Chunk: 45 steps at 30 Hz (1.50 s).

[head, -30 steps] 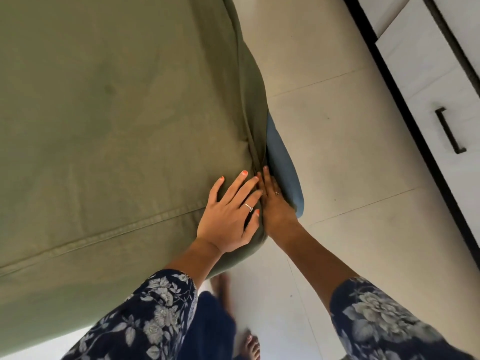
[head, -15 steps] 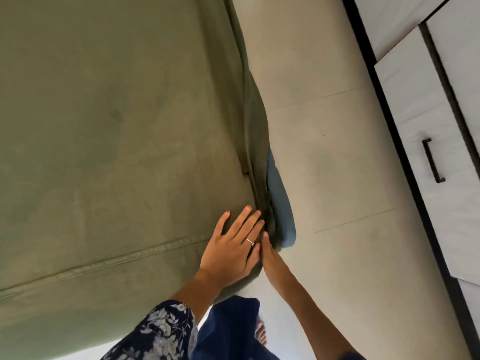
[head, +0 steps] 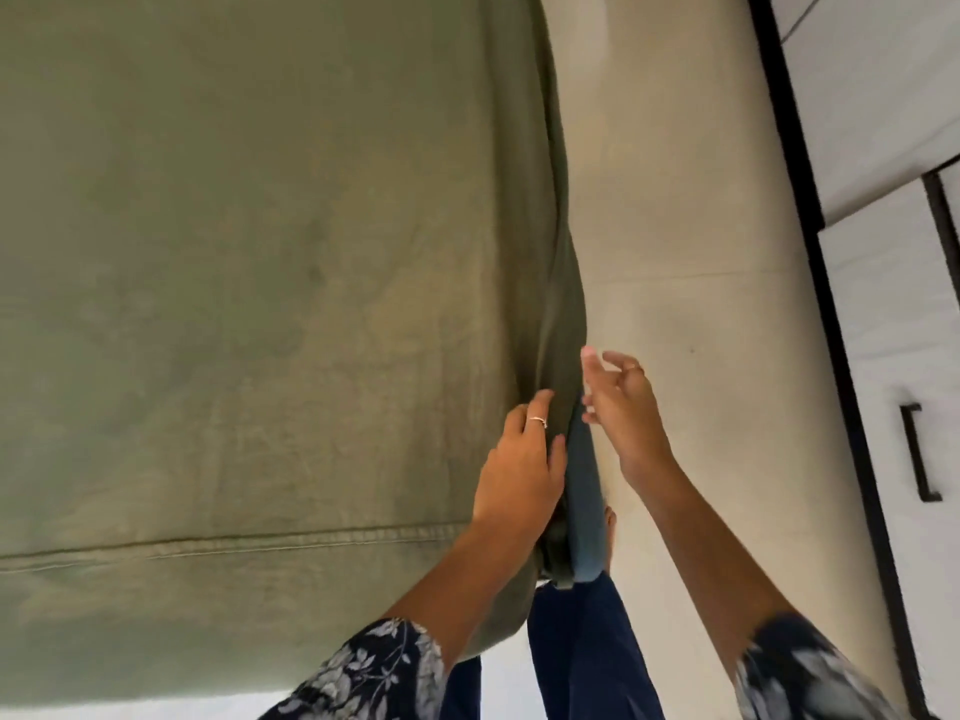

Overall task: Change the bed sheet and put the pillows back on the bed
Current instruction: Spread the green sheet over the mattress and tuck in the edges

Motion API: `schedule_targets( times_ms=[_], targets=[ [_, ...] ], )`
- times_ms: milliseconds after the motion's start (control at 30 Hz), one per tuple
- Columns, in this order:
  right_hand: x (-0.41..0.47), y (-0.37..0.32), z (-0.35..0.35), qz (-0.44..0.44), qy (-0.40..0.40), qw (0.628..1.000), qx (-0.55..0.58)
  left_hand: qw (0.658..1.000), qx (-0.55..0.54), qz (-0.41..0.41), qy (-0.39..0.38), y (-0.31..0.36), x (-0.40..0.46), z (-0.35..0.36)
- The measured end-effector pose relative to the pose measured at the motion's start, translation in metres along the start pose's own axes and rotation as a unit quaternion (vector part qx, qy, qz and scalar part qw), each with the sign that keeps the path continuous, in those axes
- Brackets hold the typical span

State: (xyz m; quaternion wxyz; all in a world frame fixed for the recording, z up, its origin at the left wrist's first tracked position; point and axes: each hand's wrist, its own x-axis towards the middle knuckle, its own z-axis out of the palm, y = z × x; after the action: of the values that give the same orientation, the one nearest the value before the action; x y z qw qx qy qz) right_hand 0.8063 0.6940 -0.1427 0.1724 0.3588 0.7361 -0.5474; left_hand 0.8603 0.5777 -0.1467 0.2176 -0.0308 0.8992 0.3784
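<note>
Left hand (head: 522, 459) is curled over the green sheet (head: 260, 278) at the mattress corner, pinning the fold. Right hand (head: 621, 407) hovers just beside it, fingers loose, holding nothing, I think. Blue mattress edge (head: 584, 506) runs away between them.

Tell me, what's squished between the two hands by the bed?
In the head view, the folded edge of the green sheet and a strip of blue mattress lie between the left hand and right hand.
</note>
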Motion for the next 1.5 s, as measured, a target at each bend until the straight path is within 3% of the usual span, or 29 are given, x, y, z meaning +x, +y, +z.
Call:
schedule_targets(
  times_ms=[100,200,300,367,433,500,567,600,633,700,767,800,833,900,967,1100,1200,1267,1333,1400,1433,1500],
  targets=[
    [0.039,-0.028,0.017,0.042,-0.034,0.998,0.017,0.997,-0.061,-0.029,0.029,0.016,0.018,0.012],
    [0.054,-0.044,0.023,0.031,-0.011,0.999,0.008,0.995,-0.058,-0.064,0.049,0.031,0.024,0.029],
    [0.059,-0.043,0.024,-0.035,-0.022,0.998,-0.050,0.983,-0.091,-0.127,0.097,0.043,0.032,0.040],
    [0.057,-0.037,0.025,-0.147,-0.040,0.980,-0.124,0.963,-0.172,-0.191,0.086,0.043,0.042,0.043],
    [0.053,-0.034,0.029,-0.247,-0.098,0.930,-0.254,0.934,-0.252,-0.241,0.074,0.039,0.046,0.049],
    [0.052,-0.031,0.035,-0.329,-0.173,0.832,-0.412,0.936,-0.240,-0.249,0.069,0.031,0.042,0.056],
    [0.054,-0.034,0.034,-0.398,-0.160,0.752,-0.501,0.949,-0.189,-0.244,0.057,0.024,0.038,0.062],
    [0.059,-0.037,0.031,-0.441,-0.115,0.734,-0.504,0.956,-0.167,-0.238,0.047,0.023,0.037,0.063],
    [0.066,-0.039,0.027,-0.463,-0.062,0.743,-0.479,0.958,-0.154,-0.237,0.042,0.022,0.039,0.066],
    [0.084,-0.050,0.018,-0.379,0.017,0.847,-0.372,0.961,-0.140,-0.232,0.049,0.022,0.045,0.071],
    [0.102,-0.071,0.019,-0.122,-0.027,0.961,-0.246,0.963,-0.121,-0.235,0.052,0.024,0.051,0.070],
    [0.112,-0.079,0.021,0.000,-0.084,0.982,-0.171,0.964,-0.105,-0.240,0.041,0.025,0.052,0.069],
    [0.121,-0.082,0.024,0.063,-0.119,0.984,-0.117,0.965,-0.092,-0.242,0.030,0.024,0.053,0.068],
    [0.129,-0.084,0.030,0.038,-0.119,0.987,-0.103,0.966,-0.084,-0.243,0.020,0.023,0.053,0.066],
    [0.129,-0.084,0.035,-0.090,-0.075,0.978,-0.171,0.969,-0.061,-0.235,0.035,0.025,0.047,0.066],
    [0.109,-0.094,0.050,-0.376,-0.079,0.894,-0.230,0.986,-0.029,-0.156,0.057,0.022,0.033,0.070],
    [0.112,-0.090,0.059,-0.482,-0.099,0.826,-0.277,0.987,-0.017,-0.158,0.014,0.015,0.036,0.070],
    [0.120,-0.081,0.051,-0.511,-0.076,0.749,-0.415,0.980,-0.038,-0.197,-0.007,0.013,0.044,0.071],
    [0.122,-0.069,0.040,-0.546,-0.051,0.597,-0.586,0.969,-0.078,-0.233,-0.003,0.011,0.051,0.073],
    [0.115,-0.062,0.036,-0.481,-0.088,0.470,-0.735,0.966,-0.099,-0.237,0.001,0.011,0.054,0.073],
    [0.112,-0.062,0.039,-0.437,-0.102,0.436,-0.780,0.966,-0.107,-0.234,0.003,0.012,0.054,0.072],
    [0.112,-0.066,0.056,-0.376,-0.112,0.402,-0.828,0.967,-0.108,-0.232,0.001,0.012,0.052,0.069]
  ],
)
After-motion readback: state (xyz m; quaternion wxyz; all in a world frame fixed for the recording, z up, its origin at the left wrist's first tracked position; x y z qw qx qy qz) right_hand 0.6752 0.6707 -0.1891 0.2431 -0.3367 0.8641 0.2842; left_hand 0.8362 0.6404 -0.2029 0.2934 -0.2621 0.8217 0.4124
